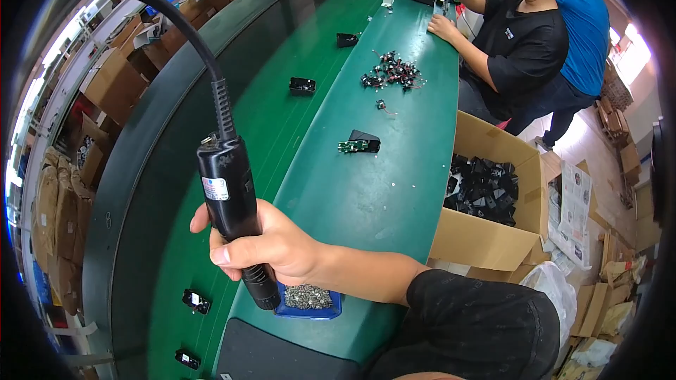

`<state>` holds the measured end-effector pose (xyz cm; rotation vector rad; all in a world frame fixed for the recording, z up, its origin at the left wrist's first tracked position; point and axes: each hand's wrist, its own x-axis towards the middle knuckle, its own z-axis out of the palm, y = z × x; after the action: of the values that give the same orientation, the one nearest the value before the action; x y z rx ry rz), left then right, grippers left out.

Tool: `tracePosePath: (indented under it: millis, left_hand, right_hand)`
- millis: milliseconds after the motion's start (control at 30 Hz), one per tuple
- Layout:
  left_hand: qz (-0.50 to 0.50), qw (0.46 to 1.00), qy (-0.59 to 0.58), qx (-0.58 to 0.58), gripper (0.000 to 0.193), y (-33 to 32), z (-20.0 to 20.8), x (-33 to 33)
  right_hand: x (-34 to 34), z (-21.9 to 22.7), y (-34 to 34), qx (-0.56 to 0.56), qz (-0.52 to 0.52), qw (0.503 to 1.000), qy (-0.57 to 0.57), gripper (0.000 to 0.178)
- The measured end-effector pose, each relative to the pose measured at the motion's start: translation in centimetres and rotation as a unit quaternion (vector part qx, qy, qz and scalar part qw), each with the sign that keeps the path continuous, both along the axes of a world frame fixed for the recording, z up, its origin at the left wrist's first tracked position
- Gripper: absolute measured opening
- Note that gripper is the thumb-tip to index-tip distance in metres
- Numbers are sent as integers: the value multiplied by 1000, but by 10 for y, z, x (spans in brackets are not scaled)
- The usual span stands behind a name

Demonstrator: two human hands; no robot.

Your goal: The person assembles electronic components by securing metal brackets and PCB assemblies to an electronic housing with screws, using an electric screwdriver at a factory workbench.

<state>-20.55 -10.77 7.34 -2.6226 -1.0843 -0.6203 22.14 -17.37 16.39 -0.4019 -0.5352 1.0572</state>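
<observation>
Hand curled closed, gripping black corded screwdriver

Black, loose short sleeve, plain in cut, softly creased and faintly marked; forearm and right hand both bare.

The right hand grips a black cylindrical corded tool just beside a blue plastic tray of small silvery metal pieces. Farther along the green bench lie a green circuit board and a pile of small black wired parts. A brown cardboard box holds black plastic pieces.
</observation>
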Motion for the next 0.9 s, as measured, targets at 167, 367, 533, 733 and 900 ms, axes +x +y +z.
tracePosePath:
  millis: [167,367,533,733,900]
  left_hand:
    - [28,999,-11,-34,15,-13,8,4]
    - [167,971,-65,-160,17,-22,12,5]
    - [187,971,-103,-107,16,-18,9,13]
    - [147,988,34,-40,22,-8,2,3]
    - [242,953,29,-180,27,-14,9,11]
  right_hand:
    - [2,-2,3,-8,0,1000,5,45]
    - [2,1,3,1,-17,1000,-10,39]
    - [3,-3,5,1,-19,1000,-7,39]
    - [2,1,2,-7,-20,1000,-4,43]
    - [-1,0,2,-11,-14,1000,-8,43]
